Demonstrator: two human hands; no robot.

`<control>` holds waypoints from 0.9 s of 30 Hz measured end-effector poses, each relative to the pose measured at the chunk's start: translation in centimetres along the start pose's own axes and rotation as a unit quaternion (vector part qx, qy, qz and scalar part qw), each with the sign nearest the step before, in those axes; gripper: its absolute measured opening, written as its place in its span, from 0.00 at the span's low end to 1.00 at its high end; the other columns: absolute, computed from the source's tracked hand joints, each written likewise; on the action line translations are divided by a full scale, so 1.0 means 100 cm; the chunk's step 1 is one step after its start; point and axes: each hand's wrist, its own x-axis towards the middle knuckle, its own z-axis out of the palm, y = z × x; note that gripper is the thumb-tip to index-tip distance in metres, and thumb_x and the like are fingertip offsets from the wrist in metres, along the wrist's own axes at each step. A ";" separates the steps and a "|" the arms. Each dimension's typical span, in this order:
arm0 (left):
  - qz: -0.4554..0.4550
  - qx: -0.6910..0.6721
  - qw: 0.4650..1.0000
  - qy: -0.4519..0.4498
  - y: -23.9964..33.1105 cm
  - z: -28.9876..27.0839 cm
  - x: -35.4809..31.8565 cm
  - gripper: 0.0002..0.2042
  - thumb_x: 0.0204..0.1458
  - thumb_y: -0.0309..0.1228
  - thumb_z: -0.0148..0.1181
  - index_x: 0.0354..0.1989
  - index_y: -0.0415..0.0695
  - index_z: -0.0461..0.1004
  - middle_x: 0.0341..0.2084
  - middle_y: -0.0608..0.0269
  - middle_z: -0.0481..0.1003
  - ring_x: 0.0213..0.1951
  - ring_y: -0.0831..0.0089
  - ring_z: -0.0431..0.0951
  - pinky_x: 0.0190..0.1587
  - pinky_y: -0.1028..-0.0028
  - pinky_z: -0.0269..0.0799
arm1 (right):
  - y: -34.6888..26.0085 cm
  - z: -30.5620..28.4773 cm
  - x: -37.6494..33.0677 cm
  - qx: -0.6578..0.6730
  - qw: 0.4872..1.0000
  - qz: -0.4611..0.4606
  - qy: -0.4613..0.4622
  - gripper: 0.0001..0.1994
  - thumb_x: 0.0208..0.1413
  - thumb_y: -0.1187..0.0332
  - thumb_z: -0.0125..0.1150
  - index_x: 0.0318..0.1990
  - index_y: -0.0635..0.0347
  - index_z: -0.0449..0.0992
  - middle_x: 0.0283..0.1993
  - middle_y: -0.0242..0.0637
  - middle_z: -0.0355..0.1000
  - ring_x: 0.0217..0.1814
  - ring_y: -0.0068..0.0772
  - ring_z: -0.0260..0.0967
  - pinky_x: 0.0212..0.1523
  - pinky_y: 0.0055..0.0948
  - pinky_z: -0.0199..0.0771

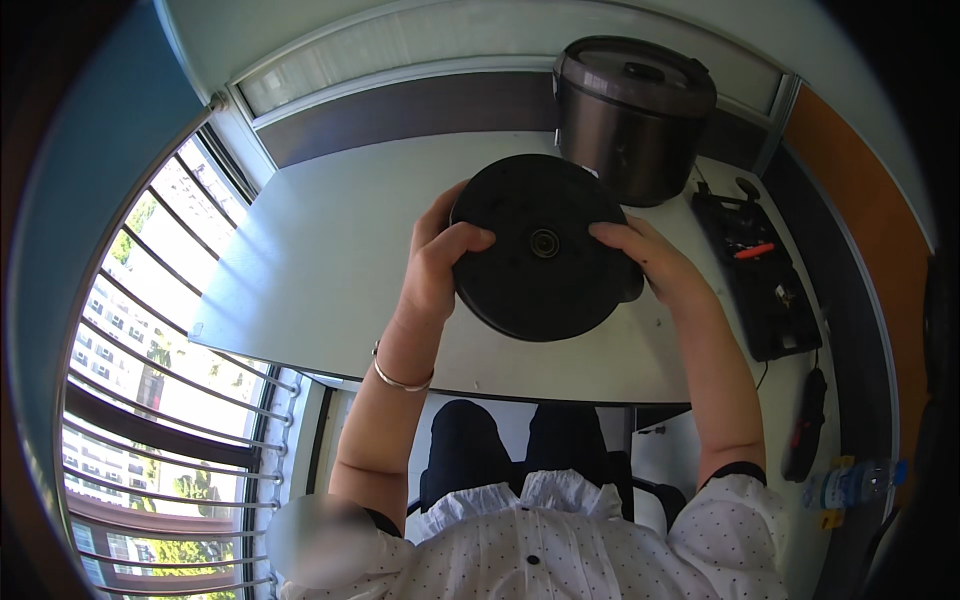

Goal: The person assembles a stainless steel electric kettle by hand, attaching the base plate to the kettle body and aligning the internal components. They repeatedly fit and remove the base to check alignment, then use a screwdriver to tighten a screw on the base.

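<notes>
Between my two hands, above the table, is a round black electric kettle base (540,300) with a small ringed metal connector at its centre. Its flat face is turned up toward me, and a small bump sticks out at the lower right of its rim. My left hand (440,250) grips the left edge, thumb lying on the face and the other fingers hidden underneath. On the opposite edge, my right hand (650,255) holds on the same way, with its thumb on top. What lies beneath the disc cannot be seen.
A large brown lidded rice cooker (630,130) stands at the back right of the white table (330,260). Along the right side lie an open black tool case (755,280) with a red-handled tool (754,251), a black pouch-like item (804,425) and a plastic bottle (855,485). A barred window is left.
</notes>
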 end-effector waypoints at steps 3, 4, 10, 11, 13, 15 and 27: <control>0.003 0.013 1.000 0.008 -0.001 0.001 0.001 0.28 0.37 0.30 0.52 0.51 0.27 0.67 0.35 0.53 0.73 0.40 0.68 0.71 0.47 0.78 0.65 | 0.002 0.003 -0.003 0.006 1.000 0.009 0.015 0.33 0.42 0.48 0.64 0.50 0.65 0.73 0.46 0.42 0.73 0.52 0.34 0.69 0.57 0.22 0.60; 0.006 0.018 1.000 0.012 -0.001 0.001 0.002 0.28 0.37 0.30 0.52 0.51 0.27 0.67 0.35 0.54 0.73 0.40 0.68 0.71 0.47 0.78 0.65 | 0.003 0.001 -0.002 0.007 1.000 0.010 0.016 0.33 0.43 0.47 0.64 0.51 0.65 0.73 0.46 0.42 0.73 0.53 0.34 0.68 0.57 0.22 0.60; -0.042 0.021 0.998 0.040 0.000 0.001 0.005 0.27 0.38 0.30 0.52 0.49 0.27 0.68 0.34 0.56 0.74 0.37 0.70 0.72 0.45 0.78 0.65 | 0.000 0.002 -0.001 0.000 1.000 -0.002 0.004 0.33 0.45 0.46 0.62 0.52 0.65 0.72 0.48 0.43 0.73 0.52 0.35 0.69 0.56 0.23 0.61; 0.013 0.037 0.999 0.023 -0.003 0.001 0.005 0.27 0.38 0.30 0.52 0.49 0.27 0.69 0.34 0.55 0.74 0.37 0.70 0.72 0.44 0.78 0.66 | 0.000 0.001 -0.002 -0.007 1.000 -0.004 0.005 0.34 0.45 0.45 0.62 0.52 0.65 0.72 0.48 0.43 0.73 0.52 0.35 0.70 0.56 0.23 0.61; 0.080 0.051 0.996 0.000 -0.008 -0.002 0.002 0.26 0.39 0.31 0.51 0.48 0.28 0.69 0.34 0.55 0.74 0.37 0.70 0.72 0.43 0.79 0.66 | 0.002 -0.002 0.001 -0.016 1.000 -0.006 -0.004 0.35 0.45 0.43 0.61 0.52 0.66 0.72 0.47 0.44 0.73 0.52 0.35 0.70 0.56 0.23 0.61; 0.054 0.030 0.998 -0.005 -0.006 0.000 0.003 0.25 0.39 0.31 0.50 0.47 0.28 0.70 0.34 0.55 0.74 0.36 0.70 0.72 0.42 0.79 0.67 | 0.010 -0.007 0.005 -0.016 1.000 -0.009 -0.018 0.37 0.45 0.41 0.61 0.52 0.67 0.72 0.48 0.44 0.73 0.52 0.35 0.69 0.56 0.23 0.61; -0.003 -0.003 1.000 0.017 0.000 0.011 0.003 0.22 0.37 0.32 0.47 0.41 0.30 0.72 0.31 0.56 0.74 0.33 0.71 0.72 0.38 0.79 0.68 | 0.006 -0.004 -0.015 -0.072 0.997 -0.019 0.006 0.36 0.46 0.38 0.60 0.47 0.68 0.75 0.45 0.41 0.74 0.51 0.32 0.69 0.55 0.22 0.61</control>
